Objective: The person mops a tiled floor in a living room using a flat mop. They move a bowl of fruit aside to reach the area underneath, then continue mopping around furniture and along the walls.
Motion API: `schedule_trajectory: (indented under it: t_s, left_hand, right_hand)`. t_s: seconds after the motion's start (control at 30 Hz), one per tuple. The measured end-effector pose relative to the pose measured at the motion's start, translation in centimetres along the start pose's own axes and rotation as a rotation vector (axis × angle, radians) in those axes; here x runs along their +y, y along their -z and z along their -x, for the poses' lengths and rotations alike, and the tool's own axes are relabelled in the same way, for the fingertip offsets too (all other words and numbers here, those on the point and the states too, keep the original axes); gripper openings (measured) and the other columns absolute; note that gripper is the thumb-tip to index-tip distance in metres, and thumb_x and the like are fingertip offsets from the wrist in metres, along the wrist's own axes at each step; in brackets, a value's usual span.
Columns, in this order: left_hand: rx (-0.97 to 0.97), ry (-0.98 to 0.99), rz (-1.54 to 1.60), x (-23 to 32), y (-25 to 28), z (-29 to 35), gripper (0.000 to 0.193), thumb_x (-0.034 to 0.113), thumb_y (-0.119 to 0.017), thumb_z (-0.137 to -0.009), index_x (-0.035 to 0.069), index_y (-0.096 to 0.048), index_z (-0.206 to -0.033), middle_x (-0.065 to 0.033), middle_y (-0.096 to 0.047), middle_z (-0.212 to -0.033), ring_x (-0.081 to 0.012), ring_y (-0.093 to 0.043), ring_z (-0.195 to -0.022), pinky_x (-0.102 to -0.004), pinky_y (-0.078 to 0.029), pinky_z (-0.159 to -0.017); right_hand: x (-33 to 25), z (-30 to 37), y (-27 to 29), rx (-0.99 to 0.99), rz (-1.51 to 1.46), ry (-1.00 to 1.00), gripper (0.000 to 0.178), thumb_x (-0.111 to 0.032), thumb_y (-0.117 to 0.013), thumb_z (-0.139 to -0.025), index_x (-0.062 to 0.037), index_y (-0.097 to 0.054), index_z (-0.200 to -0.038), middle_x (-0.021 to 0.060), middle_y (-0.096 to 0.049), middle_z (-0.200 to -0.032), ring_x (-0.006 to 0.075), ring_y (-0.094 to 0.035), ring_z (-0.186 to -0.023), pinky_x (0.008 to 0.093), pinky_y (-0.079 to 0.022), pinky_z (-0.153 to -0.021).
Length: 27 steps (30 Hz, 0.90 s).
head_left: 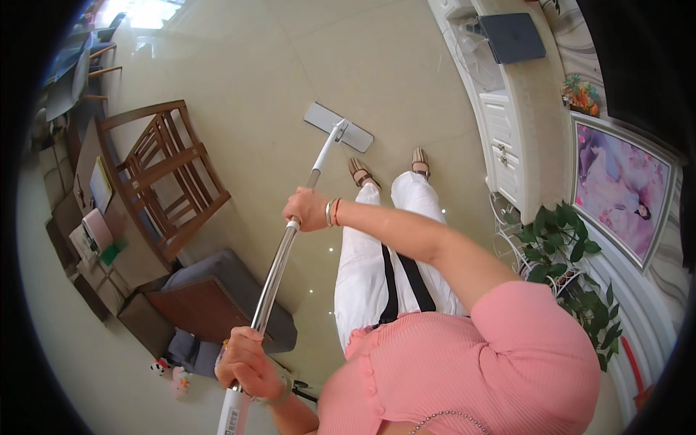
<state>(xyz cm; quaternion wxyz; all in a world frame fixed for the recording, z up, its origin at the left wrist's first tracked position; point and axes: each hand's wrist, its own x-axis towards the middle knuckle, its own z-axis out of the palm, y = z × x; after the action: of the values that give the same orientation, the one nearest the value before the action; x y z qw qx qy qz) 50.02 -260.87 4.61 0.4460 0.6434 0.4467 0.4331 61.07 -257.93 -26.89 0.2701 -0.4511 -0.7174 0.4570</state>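
Observation:
A flat mop (276, 272) with a silver and white pole slants across in front of me. Its flat grey-white rectangular head (319, 116) lies on the floor, just ahead of my feet. My right hand (308, 209), with bracelets at its wrist, is wrapped around the upper-middle stretch of the pole in view. Lower down, close to my body, my left hand (248, 364) grips the same pole near its white end section. The underside of the mop head is hidden.
Glossy beige tiles (268, 80) stretch ahead. A wooden chair-like frame (167, 174) and a grey sofa (225, 304) stand left. On the right are a white cabinet (504, 138) with a dark laptop (512, 38), a fan (475, 54), a leafy plant (554, 239) and a framed picture (623, 188).

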Motion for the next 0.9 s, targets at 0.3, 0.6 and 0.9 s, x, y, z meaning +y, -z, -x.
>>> schedule_trajectory:
  t_s: [0.3, 0.6, 0.9]
  left_hand:
    - [0.234, 0.053, 0.171, -2.3, -10.4, 5.3, 0.037, 0.015, -0.036, -0.102, 0.014, -0.027, -0.067, 0.0022, -0.027, -0.051, -0.0092, -0.027, -0.052, -0.0325, -0.038, -0.069]
    - [0.14, 0.116, 0.202, 0.6, -25.6, 9.5, 0.037, 0.012, -0.036, -0.103, 0.014, -0.029, -0.067, 0.0022, -0.028, -0.053, -0.009, -0.031, -0.054, -0.0348, -0.04, -0.073]
    - [-0.002, 0.134, 0.247, 2.7, -31.7, 13.5, 0.037, 0.006, -0.04, -0.101, 0.013, -0.03, -0.065, 0.0008, -0.031, -0.055, -0.0111, -0.034, -0.054, -0.0358, -0.04, -0.073]
  right_hand:
    - [6.4, 10.3, 8.6, -0.131, 0.277, -0.071, 0.008, -0.025, -0.062, -0.072, -0.0186, -0.065, -0.067, 0.0067, -0.066, -0.067, 0.0287, -0.066, -0.069, 0.0409, -0.053, -0.065]
    - [12.0, 23.3, 17.8, -0.051, 0.258, -0.18, 0.02, -0.027, -0.066, -0.073, -0.0119, -0.059, -0.062, 0.0103, -0.062, -0.067, 0.0325, -0.063, -0.067, 0.0417, -0.052, -0.063]
    - [14.0, 33.2, 19.3, 0.028, 0.242, -0.181, 0.015, -0.025, -0.066, -0.071, -0.0121, -0.063, -0.063, 0.0125, -0.064, -0.067, 0.0351, -0.063, -0.066, 0.0436, -0.051, -0.059]
